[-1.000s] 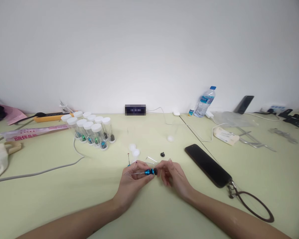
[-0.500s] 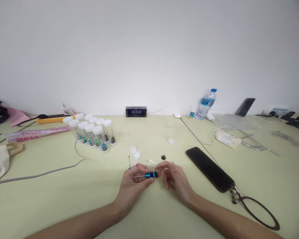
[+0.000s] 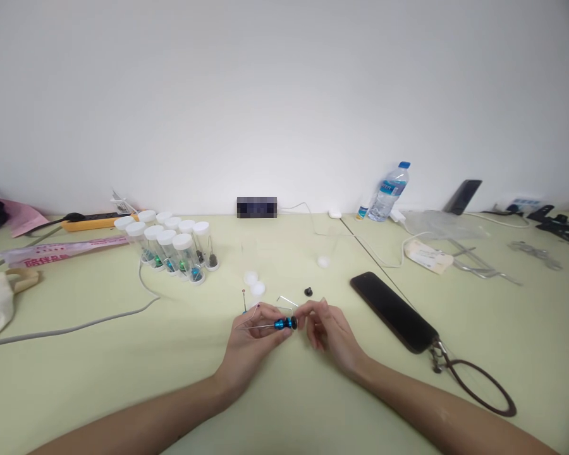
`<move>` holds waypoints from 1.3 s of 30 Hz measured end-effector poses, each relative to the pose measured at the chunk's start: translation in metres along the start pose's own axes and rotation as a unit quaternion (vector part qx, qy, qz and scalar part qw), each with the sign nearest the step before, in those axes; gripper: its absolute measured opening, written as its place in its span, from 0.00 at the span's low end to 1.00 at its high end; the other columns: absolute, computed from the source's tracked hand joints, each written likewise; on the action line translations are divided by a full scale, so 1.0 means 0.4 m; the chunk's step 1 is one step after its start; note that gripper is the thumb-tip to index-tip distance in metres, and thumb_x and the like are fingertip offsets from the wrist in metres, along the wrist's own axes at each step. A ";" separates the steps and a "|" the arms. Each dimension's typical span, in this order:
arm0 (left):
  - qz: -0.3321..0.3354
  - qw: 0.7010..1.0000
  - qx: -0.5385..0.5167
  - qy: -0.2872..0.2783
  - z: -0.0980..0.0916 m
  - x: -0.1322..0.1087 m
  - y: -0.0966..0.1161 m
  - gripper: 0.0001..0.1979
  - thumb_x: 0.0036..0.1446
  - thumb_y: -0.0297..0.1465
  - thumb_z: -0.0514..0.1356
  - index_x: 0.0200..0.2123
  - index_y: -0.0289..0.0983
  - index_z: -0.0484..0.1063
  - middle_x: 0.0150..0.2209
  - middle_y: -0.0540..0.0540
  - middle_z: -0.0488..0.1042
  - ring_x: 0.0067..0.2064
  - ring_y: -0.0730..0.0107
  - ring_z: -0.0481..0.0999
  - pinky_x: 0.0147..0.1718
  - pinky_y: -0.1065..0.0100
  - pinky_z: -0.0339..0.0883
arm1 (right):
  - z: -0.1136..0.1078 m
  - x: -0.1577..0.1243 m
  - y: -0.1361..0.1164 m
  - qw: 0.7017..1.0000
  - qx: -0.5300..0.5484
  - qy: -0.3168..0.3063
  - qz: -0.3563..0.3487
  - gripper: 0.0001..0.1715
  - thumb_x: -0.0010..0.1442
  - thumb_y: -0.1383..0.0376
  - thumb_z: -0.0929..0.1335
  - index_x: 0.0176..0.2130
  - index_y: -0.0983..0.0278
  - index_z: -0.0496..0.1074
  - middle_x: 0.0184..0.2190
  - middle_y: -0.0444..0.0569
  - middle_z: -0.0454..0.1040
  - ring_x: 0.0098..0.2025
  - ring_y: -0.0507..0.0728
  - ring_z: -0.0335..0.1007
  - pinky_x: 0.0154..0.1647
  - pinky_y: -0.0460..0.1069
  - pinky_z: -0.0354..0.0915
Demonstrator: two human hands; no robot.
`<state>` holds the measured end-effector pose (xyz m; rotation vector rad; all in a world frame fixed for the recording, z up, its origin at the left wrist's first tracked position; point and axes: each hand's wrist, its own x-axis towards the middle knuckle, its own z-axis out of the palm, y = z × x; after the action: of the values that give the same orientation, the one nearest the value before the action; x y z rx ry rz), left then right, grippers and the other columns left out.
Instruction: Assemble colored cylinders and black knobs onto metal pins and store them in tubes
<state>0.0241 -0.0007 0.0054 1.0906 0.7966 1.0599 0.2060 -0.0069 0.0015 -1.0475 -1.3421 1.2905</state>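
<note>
My left hand [image 3: 251, 338] is closed, pinching a small blue metal piece [image 3: 279, 324] between thumb and fingers. A black disc [image 3: 293, 323] caps its right end, and a thin bent wire [image 3: 258, 327] runs left from it across my fingers. My right hand [image 3: 332, 332] is beside the disc with fingers loosely bent and apart; its index fingertip is at or very near the disc, contact unclear. Behind the fingers is a thin L-shaped metal rod [image 3: 284, 299]. Further back lies a black disc with a stem [image 3: 308, 291]. A thin upright wire with a small tip [image 3: 243, 300] shows behind my left hand.
Several clear tubes with white caps [image 3: 183, 242] stand back left. White round caps [image 3: 257, 288] lie ahead of my hands. A black phone [image 3: 393, 311] with a strap loop lies right. Behind are a water bottle [image 3: 389, 193], a power strip [image 3: 97, 221] and cables.
The whole view has shifted slightly, so things appear a little higher and further left. Both hands keep nearly the same pose around the blue piece.
</note>
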 end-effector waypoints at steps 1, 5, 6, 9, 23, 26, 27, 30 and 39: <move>0.000 1.000 -0.001 0.001 0.000 0.000 0.000 0.07 0.48 0.27 0.68 0.29 0.37 0.73 0.36 0.50 0.71 0.38 0.71 0.75 0.38 0.73 0.69 | 0.000 0.000 0.000 1.000 0.003 0.002 -0.005 0.32 0.65 0.45 0.56 0.36 0.66 0.74 0.26 0.46 0.68 0.17 0.46 0.58 0.15 0.42 0.51; 0.002 1.000 -0.007 -0.004 0.000 0.001 -0.002 0.07 0.47 0.27 0.68 0.30 0.37 0.73 0.35 0.50 0.71 0.37 0.72 0.75 0.37 0.72 0.69 | 0.000 0.001 0.002 1.000 0.000 -0.013 -0.008 0.34 0.65 0.45 0.55 0.32 0.68 0.74 0.23 0.45 0.67 0.16 0.47 0.58 0.15 0.43 0.51; 0.001 1.000 -0.009 -0.003 0.000 0.002 -0.003 0.07 0.47 0.28 0.68 0.30 0.37 0.73 0.36 0.51 0.71 0.36 0.73 0.75 0.36 0.73 0.69 | 0.000 0.001 0.003 1.000 -0.003 -0.012 -0.005 0.35 0.64 0.45 0.55 0.30 0.68 0.74 0.21 0.45 0.66 0.16 0.47 0.58 0.15 0.42 0.51; -0.003 1.000 -0.014 0.002 0.000 0.002 -0.003 0.07 0.47 0.28 0.68 0.30 0.37 0.73 0.35 0.51 0.71 0.35 0.73 0.75 0.36 0.73 0.69 | -0.001 0.001 0.003 1.000 0.002 -0.007 -0.008 0.33 0.65 0.45 0.55 0.34 0.67 0.74 0.24 0.45 0.67 0.16 0.46 0.57 0.14 0.42 0.51; 0.001 1.000 -0.003 -0.003 -0.001 0.001 -0.004 0.07 0.48 0.27 0.68 0.30 0.37 0.73 0.35 0.51 0.72 0.37 0.72 0.76 0.37 0.73 0.70 | -0.001 0.001 0.001 1.000 -0.009 -0.014 -0.011 0.35 0.64 0.45 0.55 0.30 0.68 0.73 0.21 0.45 0.66 0.16 0.46 0.58 0.15 0.42 0.51; 0.001 1.000 -0.007 0.002 -0.002 0.002 -0.006 0.07 0.47 0.27 0.68 0.29 0.37 0.73 0.35 0.51 0.72 0.37 0.72 0.76 0.37 0.73 0.70 | 0.000 0.001 0.000 1.000 -0.004 0.001 -0.012 0.33 0.64 0.45 0.56 0.34 0.67 0.73 0.26 0.46 0.68 0.16 0.46 0.58 0.14 0.42 0.52; 0.001 1.000 -0.008 0.001 -0.002 0.002 -0.006 0.07 0.47 0.27 0.68 0.29 0.37 0.73 0.35 0.51 0.72 0.37 0.72 0.76 0.37 0.72 0.70 | 0.000 0.001 0.001 1.000 -0.001 -0.001 -0.015 0.32 0.65 0.45 0.55 0.36 0.66 0.73 0.27 0.47 0.68 0.16 0.46 0.58 0.14 0.42 0.52; 0.001 1.000 -0.008 -0.001 -0.003 0.003 -0.008 0.07 0.47 0.28 0.69 0.30 0.37 0.73 0.35 0.51 0.72 0.37 0.72 0.76 0.37 0.72 0.70 | -0.001 0.001 0.004 1.000 -0.005 -0.019 -0.014 0.35 0.65 0.45 0.54 0.32 0.68 0.74 0.24 0.46 0.68 0.16 0.46 0.58 0.15 0.42 0.52; 0.002 1.000 -0.001 -0.007 -0.005 0.004 -0.006 0.07 0.48 0.28 0.68 0.30 0.38 0.73 0.35 0.51 0.72 0.36 0.74 0.76 0.37 0.73 0.70 | -0.003 0.004 0.011 1.000 -0.006 -0.020 -0.013 0.37 0.65 0.44 0.53 0.32 0.68 0.75 0.22 0.46 0.67 0.16 0.46 0.58 0.15 0.43 0.52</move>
<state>0.0237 0.0013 0.0025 1.0980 0.7831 1.0553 0.2069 -0.0049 -0.0029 -1.0145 -1.3908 1.2923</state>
